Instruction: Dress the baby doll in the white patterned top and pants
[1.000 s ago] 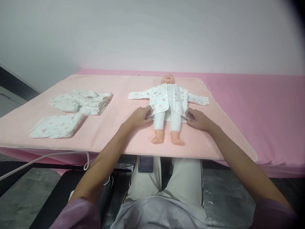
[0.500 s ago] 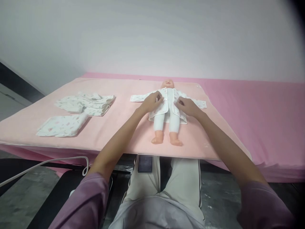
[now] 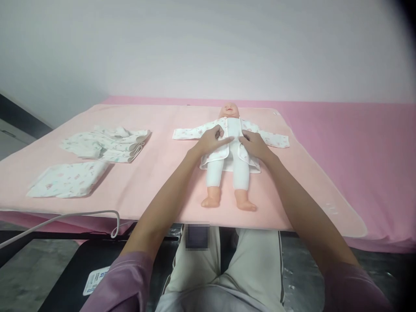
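A baby doll lies on its back on the peach sheet, head toward the wall. It wears a white suit and an unfastened patterned jacket with both sleeves spread outward. On the jacket's left front rests my left hand, thumb stretched toward the doll's middle and fingers apart. My right hand touches the other front panel near the chest, its fingers bent around the cloth edge; the fingertips are partly hidden.
Crumpled patterned clothing and a folded patterned cloth lie at the left on the peach sheet. A white cable loops at the front left edge. Behind stands a pale wall.
My left thumb has extended inward from its bent position. The jacket fronts lie slightly farther apart at the chest. The view has shifted, with the doll appearing a little larger.
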Available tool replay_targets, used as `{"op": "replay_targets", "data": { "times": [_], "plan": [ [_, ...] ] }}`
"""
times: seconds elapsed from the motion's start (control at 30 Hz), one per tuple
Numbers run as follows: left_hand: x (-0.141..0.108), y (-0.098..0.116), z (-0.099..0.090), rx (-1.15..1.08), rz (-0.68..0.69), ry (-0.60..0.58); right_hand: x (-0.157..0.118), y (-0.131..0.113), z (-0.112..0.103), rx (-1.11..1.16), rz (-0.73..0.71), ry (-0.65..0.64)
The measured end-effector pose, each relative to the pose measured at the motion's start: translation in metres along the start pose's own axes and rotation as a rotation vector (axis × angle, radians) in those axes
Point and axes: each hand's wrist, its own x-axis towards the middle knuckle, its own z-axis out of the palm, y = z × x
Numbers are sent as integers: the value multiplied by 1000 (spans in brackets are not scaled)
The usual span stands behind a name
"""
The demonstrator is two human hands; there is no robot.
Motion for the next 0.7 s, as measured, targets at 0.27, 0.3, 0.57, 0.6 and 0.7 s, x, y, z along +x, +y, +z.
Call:
{"op": "replay_targets", "data": {
  "times": [0.27, 0.3, 0.57, 0.6, 0.7],
  "plan": [
    [-3, 32, -7, 377, -76, -89, -6, -8, 4, -45, -23, 9],
    [-3, 35, -7, 413, -85, -91, -7, -9, 4, -66, -28, 12],
    [14, 59, -5, 599, -232, -120, 1, -29, 2, -216, 69, -15],
    [17, 57, -8, 597, -232, -101, 2, -30, -3, -193, 75, -31],
    [20, 34, -33, 457, -287, -48, 0, -18, -37, -63, 114, -52]
  ]
}}
